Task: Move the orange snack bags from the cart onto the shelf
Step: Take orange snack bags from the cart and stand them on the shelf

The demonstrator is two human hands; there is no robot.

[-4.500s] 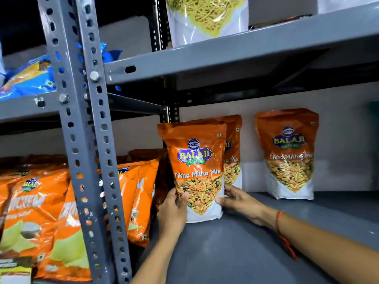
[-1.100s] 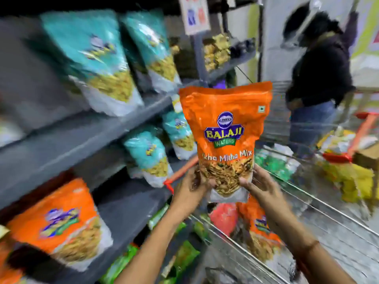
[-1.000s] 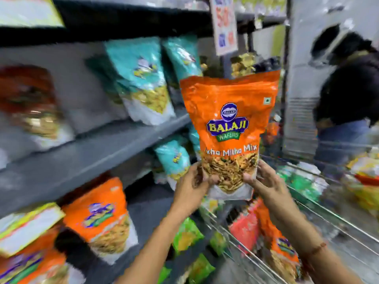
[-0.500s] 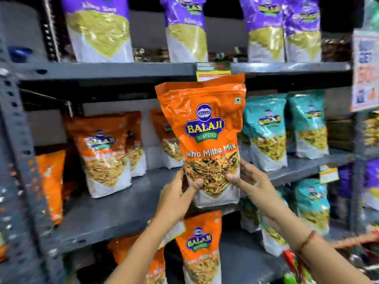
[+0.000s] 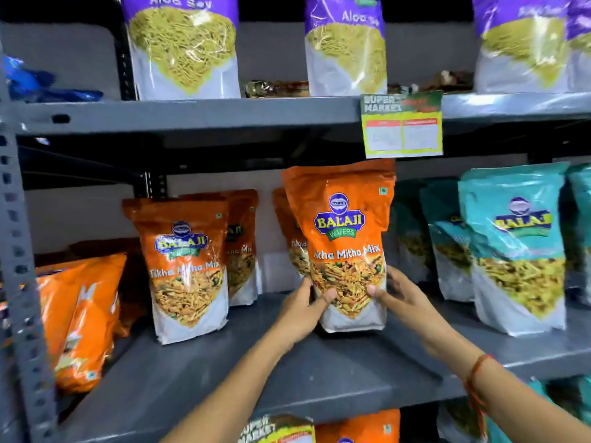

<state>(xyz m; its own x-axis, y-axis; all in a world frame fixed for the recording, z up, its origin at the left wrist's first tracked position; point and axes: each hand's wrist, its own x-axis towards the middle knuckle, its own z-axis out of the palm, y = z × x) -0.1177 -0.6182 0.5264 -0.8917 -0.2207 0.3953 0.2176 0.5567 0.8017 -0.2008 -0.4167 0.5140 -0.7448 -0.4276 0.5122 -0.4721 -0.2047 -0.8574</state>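
Observation:
I hold an orange Balaji Tikha Mitha Mix bag upright over the grey middle shelf, its bottom at or just above the board. My left hand grips its lower left edge and my right hand grips its lower right edge. Another orange bag stands right behind it, mostly hidden. To the left an orange bag stands at the front with one more behind it. The cart is out of view.
Teal Balaji bags stand close on the right. Orange chip bags lean at the far left behind a perforated grey upright. Purple Aloo Sev bags fill the shelf above, where a price tag hangs.
I carried the orange bag from the cart side to the shelf front. In the last half second it went down and forward into the shelf, in front of the rear orange bag.

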